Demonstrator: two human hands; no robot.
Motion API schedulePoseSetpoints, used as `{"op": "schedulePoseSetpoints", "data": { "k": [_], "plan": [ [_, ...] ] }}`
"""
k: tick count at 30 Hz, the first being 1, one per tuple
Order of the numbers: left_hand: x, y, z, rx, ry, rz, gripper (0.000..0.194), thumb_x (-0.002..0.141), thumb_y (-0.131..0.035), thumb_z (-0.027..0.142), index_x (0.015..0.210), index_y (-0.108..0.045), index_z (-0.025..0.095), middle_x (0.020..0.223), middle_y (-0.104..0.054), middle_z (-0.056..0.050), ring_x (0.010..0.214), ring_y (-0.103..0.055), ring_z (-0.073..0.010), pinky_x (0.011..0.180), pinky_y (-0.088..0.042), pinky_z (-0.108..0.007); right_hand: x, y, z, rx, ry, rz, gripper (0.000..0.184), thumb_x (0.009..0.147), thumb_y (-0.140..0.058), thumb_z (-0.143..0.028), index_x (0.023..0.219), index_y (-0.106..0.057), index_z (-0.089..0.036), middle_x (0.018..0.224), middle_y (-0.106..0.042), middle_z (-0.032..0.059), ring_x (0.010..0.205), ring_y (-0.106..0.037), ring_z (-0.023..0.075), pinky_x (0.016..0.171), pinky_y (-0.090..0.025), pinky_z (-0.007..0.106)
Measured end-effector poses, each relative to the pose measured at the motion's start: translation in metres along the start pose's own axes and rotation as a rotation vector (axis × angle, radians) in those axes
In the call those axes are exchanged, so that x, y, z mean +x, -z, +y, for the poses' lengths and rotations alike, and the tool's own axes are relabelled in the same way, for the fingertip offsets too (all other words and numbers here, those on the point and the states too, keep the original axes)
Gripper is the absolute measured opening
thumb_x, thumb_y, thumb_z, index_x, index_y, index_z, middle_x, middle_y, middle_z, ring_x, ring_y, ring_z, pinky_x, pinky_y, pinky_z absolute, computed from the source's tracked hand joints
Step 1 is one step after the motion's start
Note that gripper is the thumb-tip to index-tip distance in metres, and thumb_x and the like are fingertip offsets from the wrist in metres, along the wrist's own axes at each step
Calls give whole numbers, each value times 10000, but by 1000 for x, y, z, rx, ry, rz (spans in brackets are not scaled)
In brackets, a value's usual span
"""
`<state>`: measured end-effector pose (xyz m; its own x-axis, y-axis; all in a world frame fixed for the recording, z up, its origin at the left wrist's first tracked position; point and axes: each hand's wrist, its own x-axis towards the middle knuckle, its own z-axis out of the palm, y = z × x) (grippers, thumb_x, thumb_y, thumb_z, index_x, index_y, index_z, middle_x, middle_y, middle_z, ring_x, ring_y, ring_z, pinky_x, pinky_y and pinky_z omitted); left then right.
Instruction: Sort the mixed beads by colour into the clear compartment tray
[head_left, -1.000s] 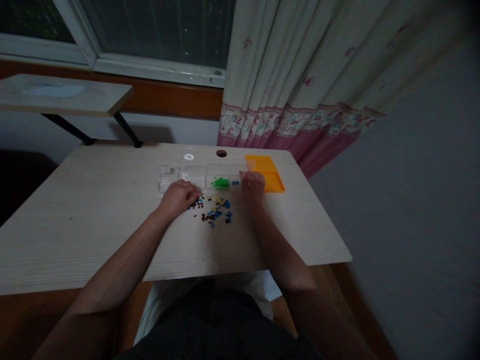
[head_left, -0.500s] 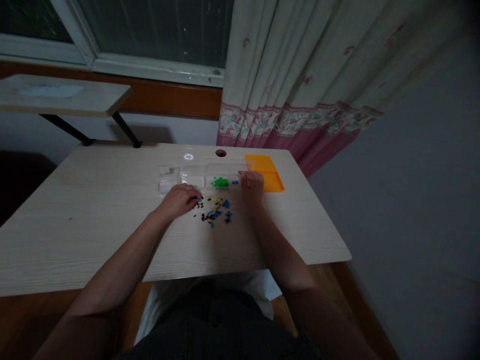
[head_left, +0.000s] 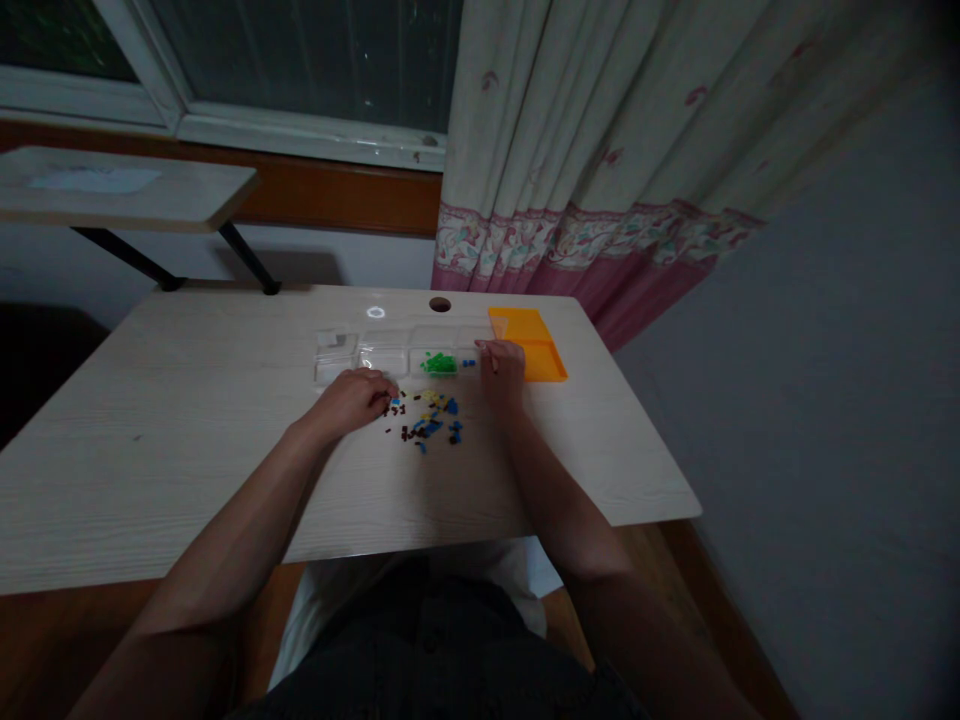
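Small loose bricks lie in a pile on the table: brown (head_left: pixel 406 433), blue (head_left: pixel 433 427) and pale yellow (head_left: pixel 431 397). At the pile's left edge is my left hand (head_left: pixel 356 397), its fingers curled together beside a light blue piece (head_left: pixel 395 402). What its fingertips hold, if anything, is hidden. My right hand (head_left: pixel 504 368) hovers over the right end of a clear divided box (head_left: pixel 384 362), index finger stretched left and apart from the thumb. Green pieces (head_left: pixel 439 364) fill one compartment, and a few blue pieces (head_left: pixel 469 363) sit in the compartment beside my right hand.
An orange tray (head_left: pixel 546 362) lies to the right of the clear box, partly behind my right hand. A round hole (head_left: pixel 440 304) pierces the table (head_left: pixel 225 440) near its back edge. A raised shelf (head_left: pixel 202 190) stands at the back left; a curtain (head_left: pixel 525 240) hangs behind.
My left hand has drawn back slightly to the left, showing more of the light blue piece and the brown pieces by its fingertips. My right hand stays almost still.
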<state>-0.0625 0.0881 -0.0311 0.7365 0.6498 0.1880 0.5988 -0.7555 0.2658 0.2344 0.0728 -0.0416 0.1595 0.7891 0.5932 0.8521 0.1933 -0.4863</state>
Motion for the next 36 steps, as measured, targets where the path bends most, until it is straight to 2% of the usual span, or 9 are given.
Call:
{"op": "schedulePoseSetpoints", "data": {
  "k": [4, 9, 13, 23, 29, 36],
  "plan": [
    [0, 1, 1, -16, 3, -19, 255, 859, -535, 222, 1023, -730, 227, 931, -725, -53, 906, -662, -216, 843, -496, -341, 0, -1, 0, 0, 8, 3, 438, 1019, -356, -371, 1016, -749, -177, 985, -746, 94, 948, -627, 223, 906, -421, 378],
    [0, -2, -3, -31, -6, -21, 272, 838, -560, 209, 1059, -717, 238, 985, -731, -48, 962, -660, -213, 896, -484, -340, -1, -2, 0, 11, -6, 5, 469, 1023, -331, -383, 1010, -752, -176, 993, -751, 93, 942, -633, 217, 898, -429, 374],
    [0, -3, -3, -18, 4, -26, 243, 842, -567, 224, 1040, -708, 235, 979, -725, -52, 960, -659, -220, 872, -484, -341, -1, -2, 0, 21, -9, -26, 458, 1020, -344, -385, 1007, -752, -177, 1004, -754, 93, 951, -640, 222, 910, -427, 383],
    [2, 1, 14, -21, 96, -53, 190, 823, -559, 229, 954, -694, 208, 877, -699, -60, 831, -646, -227, 763, -462, -323, -1, -3, 0, 69, 8, -14, 433, 1012, -371, -386, 995, -754, -185, 987, -760, 83, 944, -649, 216, 895, -450, 382],
    [2, 1, 20, -41, 96, -65, 143, 873, -550, 270, 904, -672, 204, 828, -686, -52, 759, -626, -205, 720, -445, -304, -1, -4, 0, 87, 13, -3, 415, 1008, -385, -397, 991, -753, -205, 975, -762, 71, 944, -654, 218, 898, -460, 386],
    [2, -1, 23, -5, 79, -60, 184, 906, -516, 281, 950, -669, 189, 858, -692, -68, 818, -643, -216, 764, -464, -310, -2, -6, 1, 100, 36, 25, 398, 999, -408, -391, 982, -756, -200, 945, -759, 79, 925, -654, 223, 889, -466, 395]
  ]
}}
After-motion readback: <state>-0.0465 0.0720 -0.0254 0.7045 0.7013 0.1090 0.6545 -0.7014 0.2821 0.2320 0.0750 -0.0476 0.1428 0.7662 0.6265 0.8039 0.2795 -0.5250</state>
